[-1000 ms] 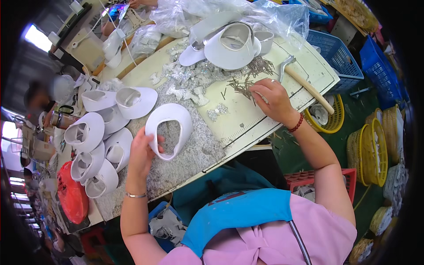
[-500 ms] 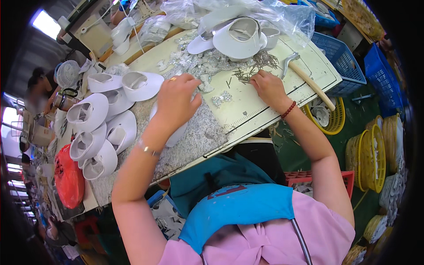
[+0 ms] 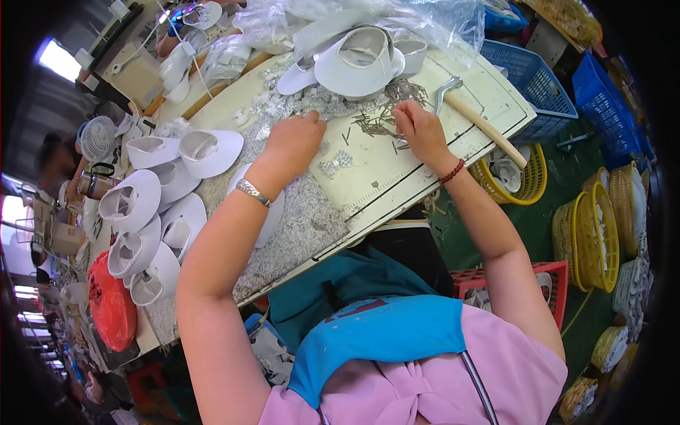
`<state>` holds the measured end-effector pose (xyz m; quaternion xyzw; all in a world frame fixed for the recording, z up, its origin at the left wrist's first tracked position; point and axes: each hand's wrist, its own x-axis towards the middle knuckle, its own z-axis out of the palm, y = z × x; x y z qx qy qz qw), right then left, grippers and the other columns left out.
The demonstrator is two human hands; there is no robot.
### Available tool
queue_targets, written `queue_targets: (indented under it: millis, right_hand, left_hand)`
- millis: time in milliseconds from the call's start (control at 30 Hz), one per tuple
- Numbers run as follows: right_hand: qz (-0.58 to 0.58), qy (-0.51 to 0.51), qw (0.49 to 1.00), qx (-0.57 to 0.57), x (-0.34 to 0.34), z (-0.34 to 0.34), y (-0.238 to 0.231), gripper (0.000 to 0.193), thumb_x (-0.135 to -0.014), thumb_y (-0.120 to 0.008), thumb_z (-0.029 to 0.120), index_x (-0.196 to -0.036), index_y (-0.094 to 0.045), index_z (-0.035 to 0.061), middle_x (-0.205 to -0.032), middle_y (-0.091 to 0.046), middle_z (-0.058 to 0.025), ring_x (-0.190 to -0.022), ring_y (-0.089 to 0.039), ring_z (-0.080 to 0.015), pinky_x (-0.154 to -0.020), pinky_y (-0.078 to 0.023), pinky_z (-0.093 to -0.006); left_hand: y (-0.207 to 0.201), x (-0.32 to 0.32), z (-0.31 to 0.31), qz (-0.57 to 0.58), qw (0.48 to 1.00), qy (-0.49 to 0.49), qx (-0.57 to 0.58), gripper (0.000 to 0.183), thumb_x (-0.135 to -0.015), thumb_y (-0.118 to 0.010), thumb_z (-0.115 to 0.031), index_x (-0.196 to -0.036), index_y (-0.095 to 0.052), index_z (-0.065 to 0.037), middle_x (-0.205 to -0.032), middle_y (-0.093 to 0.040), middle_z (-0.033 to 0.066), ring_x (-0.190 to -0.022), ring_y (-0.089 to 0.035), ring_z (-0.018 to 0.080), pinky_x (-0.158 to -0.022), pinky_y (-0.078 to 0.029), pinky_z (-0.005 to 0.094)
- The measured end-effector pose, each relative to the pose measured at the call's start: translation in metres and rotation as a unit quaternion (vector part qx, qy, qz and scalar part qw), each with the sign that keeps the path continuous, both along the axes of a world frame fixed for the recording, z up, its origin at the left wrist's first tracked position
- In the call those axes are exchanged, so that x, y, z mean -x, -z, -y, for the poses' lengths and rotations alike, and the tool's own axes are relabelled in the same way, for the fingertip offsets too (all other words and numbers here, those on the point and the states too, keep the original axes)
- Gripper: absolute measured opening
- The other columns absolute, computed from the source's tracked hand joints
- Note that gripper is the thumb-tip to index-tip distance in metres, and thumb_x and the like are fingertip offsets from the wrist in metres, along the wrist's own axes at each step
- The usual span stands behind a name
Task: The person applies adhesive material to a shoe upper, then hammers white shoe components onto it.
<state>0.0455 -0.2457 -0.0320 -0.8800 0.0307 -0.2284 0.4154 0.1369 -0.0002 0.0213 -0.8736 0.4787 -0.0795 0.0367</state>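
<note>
My left hand (image 3: 296,143) reaches over the far edge of a speckled grey slab (image 3: 301,219), beside a pile of silvery glittering pieces (image 3: 265,117). Its fingers curl down, fingertips mostly hidden. My right hand (image 3: 423,136) is closed in a pinch just right of a scatter of dark nails (image 3: 375,125); what it grips is too small to make out. A silvery bow-like piece (image 3: 336,163) lies between the hands. Partly behind my left forearm rests a white visor-shaped piece (image 3: 273,221). Right of my right hand lies a hammer (image 3: 485,126) with a wooden handle.
Several white visor-shaped pieces (image 3: 131,202) spread over the table's left, near a red plastic bag (image 3: 112,304). More white pieces (image 3: 354,62) are stacked at the back, before clear plastic bags (image 3: 443,25). Blue crates (image 3: 531,88) and a yellow basket (image 3: 536,185) stand right of the table.
The view has shifted, so the table appears farther left. My left hand has moved forward and right, its thumb now hidden. My right hand has drawn slightly away from the nails.
</note>
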Motion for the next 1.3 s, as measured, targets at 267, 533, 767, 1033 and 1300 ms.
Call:
queue_targets:
  millis: [267, 533, 767, 1033, 1300]
  right_hand:
    - [0.035, -0.046, 0.998, 0.006, -0.004, 0.005, 0.005, 0.018, -0.095, -0.053, 0.012, -0.107, -0.063, 0.0022, -0.081, -0.068, -0.0151, -0.073, -0.067, -0.0267, -0.066, -0.052, -0.037]
    - [-0.065, -0.07, 0.957, -0.272, 0.018, -0.008, -0.016, 0.022, -0.096, -0.056, 0.014, -0.112, -0.064, -0.0007, -0.092, -0.072, -0.0052, -0.079, -0.066, -0.0088, -0.069, -0.051, -0.0227]
    - [0.035, -0.155, 0.908, -0.389, 0.058, -0.056, -0.046, 0.017, -0.095, -0.06, 0.009, -0.108, -0.065, -0.0006, -0.088, -0.066, -0.003, -0.071, -0.057, -0.0073, -0.063, -0.047, -0.023]
    - [0.03, -0.222, 0.884, -0.41, 0.08, -0.103, -0.054, 0.016, -0.09, -0.068, 0.009, -0.103, -0.068, -0.0013, -0.085, -0.068, -0.004, -0.071, -0.06, -0.0062, -0.061, -0.047, -0.0191]
    - [0.001, -0.204, 0.899, -0.388, 0.075, -0.105, -0.055, 0.014, -0.091, -0.066, 0.007, -0.101, -0.066, -0.0021, -0.084, -0.068, -0.0045, -0.069, -0.061, -0.0067, -0.055, -0.049, -0.0204]
  left_hand:
    - [-0.041, 0.03, -0.004, -0.157, 0.969, -0.067, 0.176, 0.023, -0.077, -0.072, -0.016, -0.091, -0.06, -0.003, -0.088, -0.066, 0.009, -0.076, -0.064, 0.0235, -0.069, -0.051, 0.0367]
    - [-0.025, 0.1, -0.019, -0.489, 0.73, -0.158, 0.451, 0.031, -0.086, -0.072, -0.009, -0.112, -0.063, 0.005, -0.081, -0.065, 0.004, -0.064, -0.062, 0.0078, -0.052, -0.048, 0.0203]
    - [0.007, 0.124, -0.017, -0.551, 0.586, -0.202, 0.559, 0.031, -0.088, -0.07, -0.008, -0.113, -0.061, 0.008, -0.082, -0.067, 0.0062, -0.064, -0.062, 0.0093, -0.051, -0.049, 0.0214]
    - [0.004, 0.144, -0.02, -0.477, 0.63, -0.167, 0.59, 0.032, -0.087, -0.072, -0.009, -0.114, -0.062, 0.006, -0.084, -0.066, 0.0055, -0.065, -0.061, 0.0075, -0.056, -0.05, 0.0216]
    - [0.002, 0.156, -0.029, -0.537, 0.547, -0.139, 0.627, 0.032, -0.091, -0.067, -0.009, -0.119, -0.062, 0.005, -0.092, -0.069, 0.0103, -0.075, -0.065, 0.0122, -0.064, -0.054, 0.0248]
